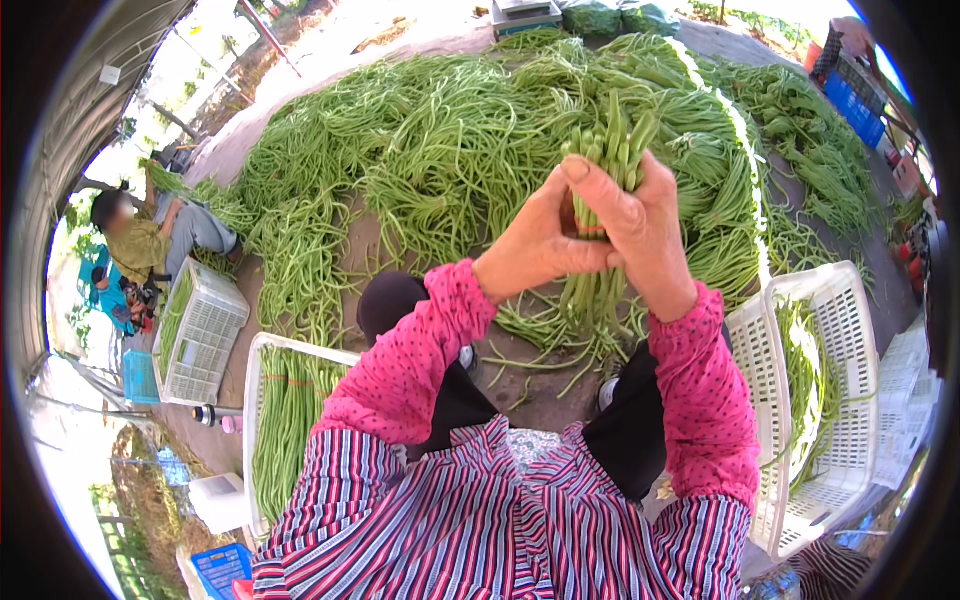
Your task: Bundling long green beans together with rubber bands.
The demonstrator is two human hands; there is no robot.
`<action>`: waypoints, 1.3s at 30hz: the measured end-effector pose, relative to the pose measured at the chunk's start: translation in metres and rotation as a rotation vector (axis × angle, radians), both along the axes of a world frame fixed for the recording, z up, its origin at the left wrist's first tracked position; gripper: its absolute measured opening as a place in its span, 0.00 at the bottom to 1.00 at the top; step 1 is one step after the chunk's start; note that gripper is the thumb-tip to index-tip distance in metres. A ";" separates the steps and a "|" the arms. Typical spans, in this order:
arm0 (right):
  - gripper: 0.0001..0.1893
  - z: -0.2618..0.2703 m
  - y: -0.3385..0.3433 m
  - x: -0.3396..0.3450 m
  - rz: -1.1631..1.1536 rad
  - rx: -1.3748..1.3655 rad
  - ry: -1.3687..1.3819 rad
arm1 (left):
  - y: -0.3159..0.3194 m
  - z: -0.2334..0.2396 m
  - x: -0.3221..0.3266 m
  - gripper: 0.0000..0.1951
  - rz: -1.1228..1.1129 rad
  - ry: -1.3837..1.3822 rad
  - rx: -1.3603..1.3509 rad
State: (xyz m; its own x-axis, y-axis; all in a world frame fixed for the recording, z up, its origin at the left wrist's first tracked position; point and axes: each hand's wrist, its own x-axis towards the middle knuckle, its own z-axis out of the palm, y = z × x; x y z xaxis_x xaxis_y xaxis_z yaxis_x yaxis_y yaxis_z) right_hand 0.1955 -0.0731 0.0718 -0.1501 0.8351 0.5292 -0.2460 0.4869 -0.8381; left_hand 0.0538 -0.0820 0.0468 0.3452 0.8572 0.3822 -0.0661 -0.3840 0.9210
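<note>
Both my hands grip an upright bunch of yardlong beans (615,146) in front of me. My left hand (536,236) wraps its left side, and my right hand (637,217) clasps it from the right with the thumb across the front. A red rubber band (589,227) shows around the bunch between my hands. The bean ends stick up above my fingers, and the long tails hang toward the ground between my knees. Beyond spreads a wide heap of loose yardlong beans (442,142).
At my left stands a white plastic crate (259,345) of banded bean bunches. A white crate (832,450) at my right holds loose beans. Farther left, a person (142,232) sits beside another white crate (206,349). A scale (526,16) stands past the heap.
</note>
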 end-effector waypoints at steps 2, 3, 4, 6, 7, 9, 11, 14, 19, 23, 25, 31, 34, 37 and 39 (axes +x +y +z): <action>0.18 0.009 0.023 -0.004 -0.423 0.990 -0.423 | -0.001 0.001 -0.003 0.26 -0.245 -0.156 -0.205; 0.19 0.008 0.023 -0.002 -0.487 1.099 -0.457 | -0.001 0.002 -0.004 0.26 -0.223 -0.131 -0.251; 0.19 0.011 0.026 -0.001 -0.450 1.111 -0.517 | 0.000 0.005 -0.005 0.32 -0.206 -0.122 -0.276; 0.21 0.016 0.026 -0.002 -0.214 0.621 -0.569 | 0.001 0.011 -0.006 0.35 -0.165 -0.194 -0.283; 0.22 0.021 0.025 -0.001 -0.147 0.455 -0.578 | 0.001 0.015 -0.005 0.35 -0.167 -0.195 -0.287; 0.21 0.032 0.023 0.000 0.101 0.379 -0.374 | 0.004 0.028 -0.005 0.22 -0.105 -0.213 -0.143; 0.28 0.038 0.021 -0.002 0.005 0.309 -0.294 | 0.004 0.040 -0.005 0.19 -0.071 -0.250 -0.133; 0.29 0.035 0.018 0.001 0.282 0.076 -0.089 | 0.004 0.056 -0.010 0.11 -0.105 -0.349 -0.150; 0.40 0.005 0.011 0.000 0.578 -0.123 0.077 | 0.008 0.070 -0.018 0.09 -0.049 -0.322 -0.143; 0.39 -0.007 0.008 0.000 0.433 -0.068 0.039 | 0.012 0.073 -0.019 0.09 0.039 -0.215 -0.040; 0.33 -0.009 0.009 0.001 0.205 -0.086 -0.114 | 0.013 0.076 -0.021 0.08 0.021 -0.224 -0.058; 0.26 -0.021 0.011 -0.011 0.051 0.090 -0.289 | 0.021 0.074 -0.010 0.08 0.214 -0.281 -0.095; 0.21 -0.026 0.013 -0.022 -0.087 0.170 -0.318 | 0.027 0.073 -0.009 0.11 0.313 -0.211 -0.054; 0.17 -0.025 0.019 -0.019 -0.050 0.125 -0.373 | 0.034 0.074 -0.014 0.13 0.293 -0.175 -0.142; 0.15 -0.022 0.023 -0.008 0.056 0.111 -0.273 | 0.040 0.079 -0.023 0.15 0.129 -0.185 -0.182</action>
State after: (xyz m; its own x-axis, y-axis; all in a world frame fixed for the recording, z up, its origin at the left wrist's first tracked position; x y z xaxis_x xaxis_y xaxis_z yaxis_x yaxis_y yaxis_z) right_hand 0.1872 -0.0500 0.0499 -0.3440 0.7607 0.5504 -0.0481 0.5711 -0.8195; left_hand 0.0311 -0.0422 0.1263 0.1677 0.9497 0.2644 -0.2003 -0.2298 0.9524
